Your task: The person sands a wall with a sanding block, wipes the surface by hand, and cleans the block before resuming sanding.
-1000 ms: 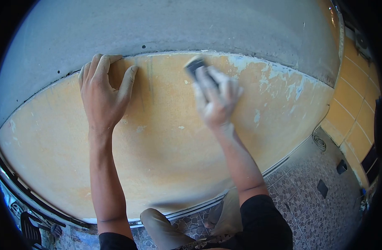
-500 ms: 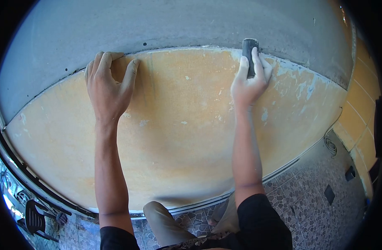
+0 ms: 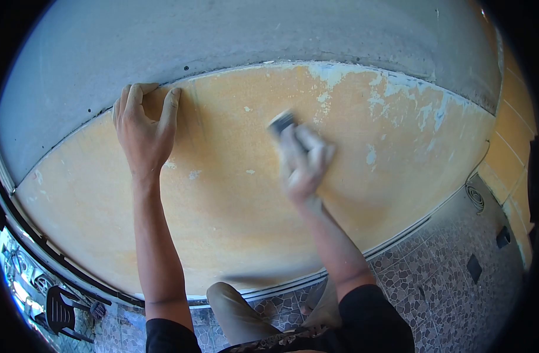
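My left hand (image 3: pixel 145 129) rests at the top edge of the yellowish, patchy panel (image 3: pixel 222 200), its fingertips on the seam with the grey surface (image 3: pixel 240 35) and its thumb apart on the panel. Nothing shows in it. My right hand (image 3: pixel 306 162), dusty white and blurred, is closed around a small dark block (image 3: pixel 282 122) against the middle of the panel. Pale bare patches (image 3: pixel 399 88) run along the panel's upper right edge. The face of the block against the panel is hidden.
A black chair (image 3: pixel 60 309) stands at the lower left. Patterned floor tiles (image 3: pixel 422 270) lie below the panel. At the right are a coiled cord (image 3: pixel 475 199), a small dark cup-like object (image 3: pixel 503 237) and a yellow tiled wall (image 3: pixel 505 141). My knee (image 3: pixel 228 303) is near the panel's lower edge.
My right hand has moved left and down from the panel's top edge with the dark block, which is now tilted. My left hand keeps its place at the seam; the view has shifted slightly.
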Demonstrator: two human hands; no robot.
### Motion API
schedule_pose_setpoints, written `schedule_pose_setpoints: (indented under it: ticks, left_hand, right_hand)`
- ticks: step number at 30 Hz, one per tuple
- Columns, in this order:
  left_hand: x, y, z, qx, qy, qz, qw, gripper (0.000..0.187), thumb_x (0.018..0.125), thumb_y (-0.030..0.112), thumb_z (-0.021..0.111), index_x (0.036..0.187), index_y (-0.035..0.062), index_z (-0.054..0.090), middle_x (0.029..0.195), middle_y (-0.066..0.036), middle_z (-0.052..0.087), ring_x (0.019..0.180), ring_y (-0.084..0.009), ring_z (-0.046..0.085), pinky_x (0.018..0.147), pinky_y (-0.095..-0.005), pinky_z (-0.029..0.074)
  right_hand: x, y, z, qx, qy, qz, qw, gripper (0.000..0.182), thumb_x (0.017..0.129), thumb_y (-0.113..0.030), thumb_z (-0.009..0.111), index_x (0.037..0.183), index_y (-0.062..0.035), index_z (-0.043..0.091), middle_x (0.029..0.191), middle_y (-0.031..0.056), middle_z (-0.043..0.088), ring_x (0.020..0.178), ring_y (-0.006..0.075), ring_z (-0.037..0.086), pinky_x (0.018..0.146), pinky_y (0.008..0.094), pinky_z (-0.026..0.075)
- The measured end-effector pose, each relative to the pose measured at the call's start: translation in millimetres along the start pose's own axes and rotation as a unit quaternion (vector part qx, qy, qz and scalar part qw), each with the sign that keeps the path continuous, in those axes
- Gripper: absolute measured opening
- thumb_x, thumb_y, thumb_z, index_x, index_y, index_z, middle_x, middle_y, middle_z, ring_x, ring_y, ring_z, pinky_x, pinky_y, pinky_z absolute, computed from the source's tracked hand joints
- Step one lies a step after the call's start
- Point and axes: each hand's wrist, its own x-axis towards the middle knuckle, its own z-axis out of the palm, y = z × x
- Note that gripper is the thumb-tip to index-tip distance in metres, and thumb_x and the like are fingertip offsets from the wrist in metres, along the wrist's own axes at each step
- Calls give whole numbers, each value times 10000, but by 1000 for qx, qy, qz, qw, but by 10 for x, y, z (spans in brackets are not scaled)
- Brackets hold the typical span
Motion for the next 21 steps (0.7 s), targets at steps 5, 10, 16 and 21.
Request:
schedule_pose_setpoints:
  ticks: [5,10,16,21]
  left_hand:
    - [-302,15,-78,-80,32,33,996,402,941,175,806,1302,27,711,1271,-137,698,1254,-334,605,1106,-454,453]
    - [-1385,388,28,-291,-99,-16,952,451,930,27,760,1371,-21,677,1298,-214,712,1301,-335,633,1139,-437,449]
    - [-1770,711,277,-680,-309,-232,623,719,1064,230,696,1683,51,378,1445,-166,682,1338,-258,632,1105,-396,487]
    - [-1679,954,333,-749,-366,-253,491,845,1006,221,782,1701,63,326,1513,-184,617,1389,-300,610,1192,-475,462]
  right_hand:
    - [-631,-577,-556,221,-161,117,955,417,967,-129,777,1382,-115,743,1268,82,709,1003,205,607,902,379,478]
    - [-408,-668,-950,667,-109,595,435,450,1165,-295,509,1524,-27,550,1201,67,708,934,126,681,834,327,569]
    - [-595,-467,-946,770,-126,571,254,482,1174,-429,440,1426,-55,610,1182,89,721,945,182,704,785,347,555]
    - [-397,-442,-1084,812,-114,553,146,502,1169,-474,427,1407,-76,618,1224,114,701,969,212,679,797,370,533]
